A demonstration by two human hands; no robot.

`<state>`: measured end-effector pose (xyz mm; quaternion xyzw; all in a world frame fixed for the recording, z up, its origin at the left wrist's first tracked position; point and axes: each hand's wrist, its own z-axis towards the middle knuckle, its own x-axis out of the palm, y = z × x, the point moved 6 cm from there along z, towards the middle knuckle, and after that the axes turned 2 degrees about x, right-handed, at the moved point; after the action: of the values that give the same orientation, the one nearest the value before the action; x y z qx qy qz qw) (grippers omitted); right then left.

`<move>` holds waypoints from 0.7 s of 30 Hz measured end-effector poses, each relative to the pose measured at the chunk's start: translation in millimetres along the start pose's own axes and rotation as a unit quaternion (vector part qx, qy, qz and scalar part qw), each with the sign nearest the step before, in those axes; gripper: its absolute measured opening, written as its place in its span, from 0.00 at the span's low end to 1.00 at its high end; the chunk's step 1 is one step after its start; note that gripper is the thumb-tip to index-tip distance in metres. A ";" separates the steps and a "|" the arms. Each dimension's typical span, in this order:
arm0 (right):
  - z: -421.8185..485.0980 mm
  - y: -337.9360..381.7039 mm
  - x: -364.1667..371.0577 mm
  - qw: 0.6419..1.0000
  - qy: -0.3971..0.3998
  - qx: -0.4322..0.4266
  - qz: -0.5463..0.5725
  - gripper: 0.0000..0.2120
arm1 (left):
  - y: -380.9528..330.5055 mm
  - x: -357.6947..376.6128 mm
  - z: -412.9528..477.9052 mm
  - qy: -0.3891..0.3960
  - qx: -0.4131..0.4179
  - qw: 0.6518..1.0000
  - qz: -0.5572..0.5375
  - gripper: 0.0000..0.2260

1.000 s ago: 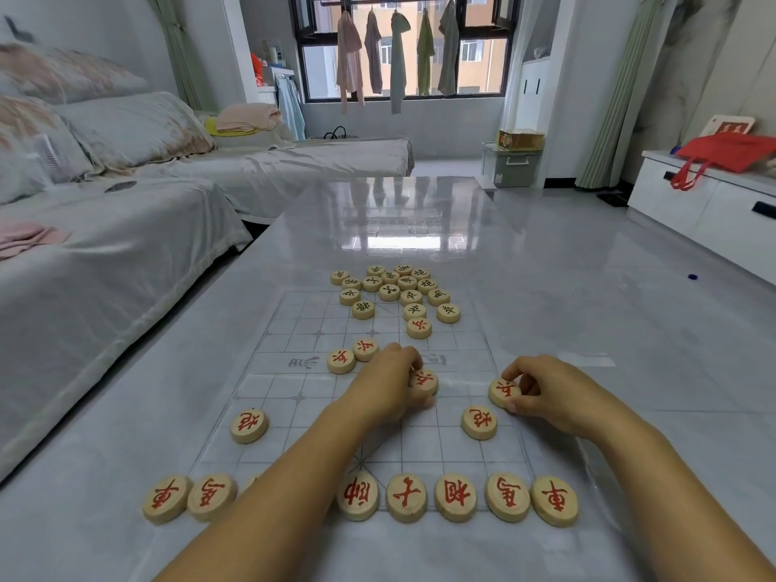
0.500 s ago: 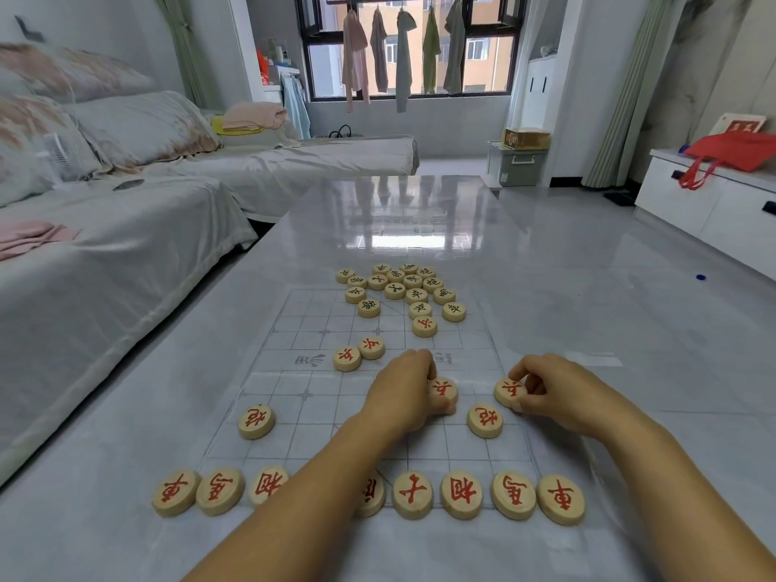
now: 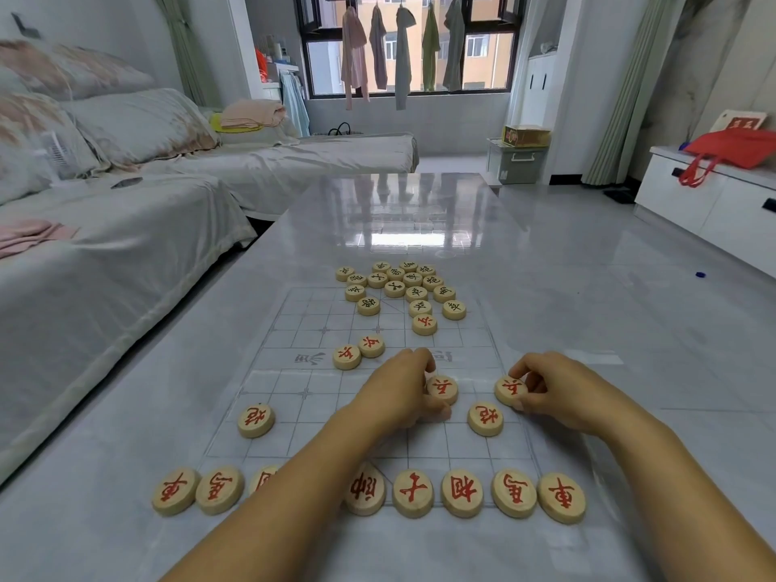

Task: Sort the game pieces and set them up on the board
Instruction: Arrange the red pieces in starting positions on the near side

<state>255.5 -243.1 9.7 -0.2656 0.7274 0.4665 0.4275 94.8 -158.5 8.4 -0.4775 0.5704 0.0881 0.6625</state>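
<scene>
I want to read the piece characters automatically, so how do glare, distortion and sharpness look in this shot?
Head view: window glare falls on the far table top, clear of the pieces; the wide-angle lens bows the room edges; near red pieces read sharply, while the far black-lettered cluster is small and hard to read; the left hand and forearm hide part of the front row; shadows are soft.

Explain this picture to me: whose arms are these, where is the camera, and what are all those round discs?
No machine here: a person wears a camera on the head, looking down at their own bare arms. On the glossy grey table lies a clear gridded game board with round wooden discs. Red-lettered discs line the near edge; black-lettered ones cluster at the far end. The left hand pinches one red-lettered disc, and the right hand pinches another, both resting on the board.
</scene>
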 end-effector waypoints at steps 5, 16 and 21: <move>0.1 -0.5 -0.2 1.000 0.005 0.001 0.002 0.16 | 28.5 -36.2 -6.9 -0.082 -0.022 0.996 0.011 0.19; 0.6 -0.8 -5.4 0.999 0.028 0.020 -0.024 0.26 | 96.4 -70.1 -0.5 -0.076 -0.097 0.989 0.084 0.24; 4.4 8.2 -11.0 0.999 -0.018 0.014 -0.036 0.26 | 90.8 -57.7 9.4 -0.058 -0.071 0.990 0.111 0.22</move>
<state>256.1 -235.8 22.0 -0.2771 0.7160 0.4457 0.4604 21.8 -78.9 7.5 -0.4508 0.5728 0.2292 0.6451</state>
